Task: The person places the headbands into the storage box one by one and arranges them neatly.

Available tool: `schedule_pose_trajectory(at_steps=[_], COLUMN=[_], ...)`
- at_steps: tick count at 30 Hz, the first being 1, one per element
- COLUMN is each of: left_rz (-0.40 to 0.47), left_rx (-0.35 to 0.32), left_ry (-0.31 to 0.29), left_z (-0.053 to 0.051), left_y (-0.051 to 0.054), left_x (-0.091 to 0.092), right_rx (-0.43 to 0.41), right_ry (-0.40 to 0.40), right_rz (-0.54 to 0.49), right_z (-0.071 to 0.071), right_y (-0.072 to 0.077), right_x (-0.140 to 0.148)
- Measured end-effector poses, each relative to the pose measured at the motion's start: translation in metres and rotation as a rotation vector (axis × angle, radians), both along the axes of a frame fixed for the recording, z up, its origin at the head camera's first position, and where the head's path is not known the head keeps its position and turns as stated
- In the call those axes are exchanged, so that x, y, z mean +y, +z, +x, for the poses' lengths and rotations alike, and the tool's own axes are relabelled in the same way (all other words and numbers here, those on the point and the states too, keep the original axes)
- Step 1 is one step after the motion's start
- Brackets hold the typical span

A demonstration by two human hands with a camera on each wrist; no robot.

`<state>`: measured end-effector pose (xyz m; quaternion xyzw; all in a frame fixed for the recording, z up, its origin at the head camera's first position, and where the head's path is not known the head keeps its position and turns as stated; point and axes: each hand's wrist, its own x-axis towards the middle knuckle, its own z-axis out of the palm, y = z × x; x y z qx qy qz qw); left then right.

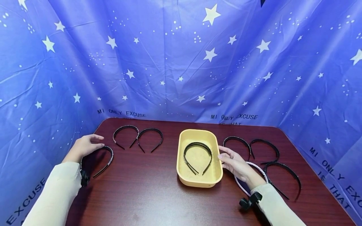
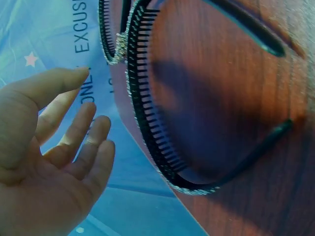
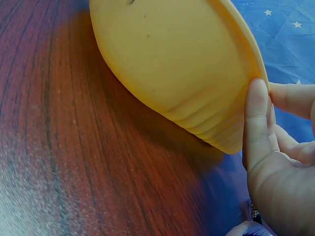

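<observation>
My left hand (image 1: 84,147) hovers at the left of the table beside a black toothed headband (image 1: 111,158) with a glittery outer edge. In the left wrist view its fingers are spread and slightly bent, apart from the headband (image 2: 140,93). A yellow plastic basin (image 1: 181,157) stands right of centre, with black headbands (image 1: 198,144) nested together inside it. My right hand (image 1: 236,163) holds the basin's right side. In the right wrist view the thumb (image 3: 256,105) lies against the outer wall and a finger meets the rim; that fingertip is partly hidden.
Two black headbands (image 1: 125,126) (image 1: 151,129) lie at the back left. Several others, including a black headband (image 1: 285,166), lie at the right. A pale twisted band (image 1: 240,186) lies partly under my right wrist. Blue star-patterned curtains (image 1: 169,62) surround the dark red table (image 1: 135,188).
</observation>
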<state>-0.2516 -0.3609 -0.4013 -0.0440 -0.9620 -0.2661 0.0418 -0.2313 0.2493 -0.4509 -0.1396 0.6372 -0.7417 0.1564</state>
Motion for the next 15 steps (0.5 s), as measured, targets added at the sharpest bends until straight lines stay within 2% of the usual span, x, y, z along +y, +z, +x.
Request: schedule_pose_trajectory(at_steps=[7,15], left_rz=[-0.019,0.020], left_rx=[-0.056,-0.123], left_ry=[0.012,0.040], left_z=[0.003,0.006], left_y=[-0.010,-0.017], left_x=[-0.011,-0.017], right_rx=[-0.006,-0.006], right_ry=[0.001,-0.005], right_rz=[-0.007,-0.002], right_z=[-0.001,0.000], right_y=[-0.002,-0.002], right_x=[0.001,0.001])
